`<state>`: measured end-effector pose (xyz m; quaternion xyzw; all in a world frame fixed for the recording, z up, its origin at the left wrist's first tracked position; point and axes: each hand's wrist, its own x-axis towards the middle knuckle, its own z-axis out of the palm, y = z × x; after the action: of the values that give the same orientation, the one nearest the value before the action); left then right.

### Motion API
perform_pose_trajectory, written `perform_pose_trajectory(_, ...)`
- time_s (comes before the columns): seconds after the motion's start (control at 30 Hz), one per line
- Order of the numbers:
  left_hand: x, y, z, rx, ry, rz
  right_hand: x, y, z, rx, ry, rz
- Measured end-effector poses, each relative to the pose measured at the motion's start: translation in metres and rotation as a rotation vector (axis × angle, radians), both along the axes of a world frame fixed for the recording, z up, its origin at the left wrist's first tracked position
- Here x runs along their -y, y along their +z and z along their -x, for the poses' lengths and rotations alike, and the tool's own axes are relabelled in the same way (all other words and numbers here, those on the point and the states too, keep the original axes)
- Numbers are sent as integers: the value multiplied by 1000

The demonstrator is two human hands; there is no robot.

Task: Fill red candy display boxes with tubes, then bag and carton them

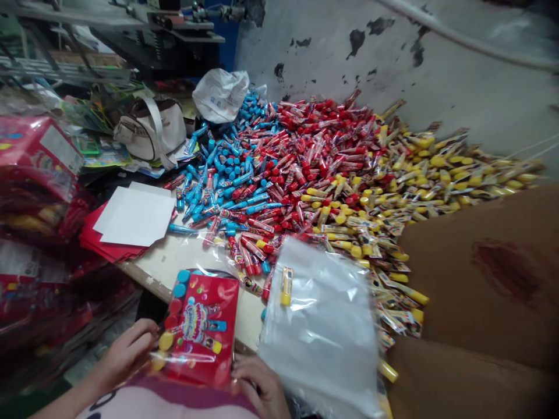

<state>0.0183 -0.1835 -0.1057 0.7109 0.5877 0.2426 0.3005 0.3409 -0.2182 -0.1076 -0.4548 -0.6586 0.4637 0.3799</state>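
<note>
Left hand point(124, 352) and right hand point(257, 387) pinch opposite edges of a clear plastic bag point(205, 259) around a red printed card point(203, 329). Just right, a larger clear plastic bag point(318, 337) carries one yellow-capped tube point(286, 286). Beyond, a heap of wrapped red, blue and yellow tubes point(301, 169) covers a pale tabletop point(174, 262).

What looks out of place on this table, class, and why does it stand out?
One yellow-capped tube sits alone on or inside the clear plastic bag, apart from the big heap of tubes. It stands out because it is separated from the others.
</note>
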Motion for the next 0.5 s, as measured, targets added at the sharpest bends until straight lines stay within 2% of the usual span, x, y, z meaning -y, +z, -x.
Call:
perform_pose_trajectory(0.07, 12, -5, 3, 31, 13, 56, 8, -3, -2, 22, 37, 31)
perform_pose_trajectory(0.17, 16, -15, 7, 117, 4, 72, 14, -11, -1, 81, -48, 63)
perform_pose_trajectory(0.23, 7, -24, 7, 178, 21, 58, 10, -18, 5, 106, -152, 61)
perform_pose_trajectory(0.33, -17, -36, -3, 229, 111, 77, 0, -29, 19, 99, -244, 59)
perform_pose_trajectory(0.4, -31, -40, -13, 254, 165, 156, -6, -36, 27, 66, -235, 59)
perform_pose_trajectory(0.5, -43, -39, -26, 279, 235, 260, -8, -40, 30, 43, -174, 94)
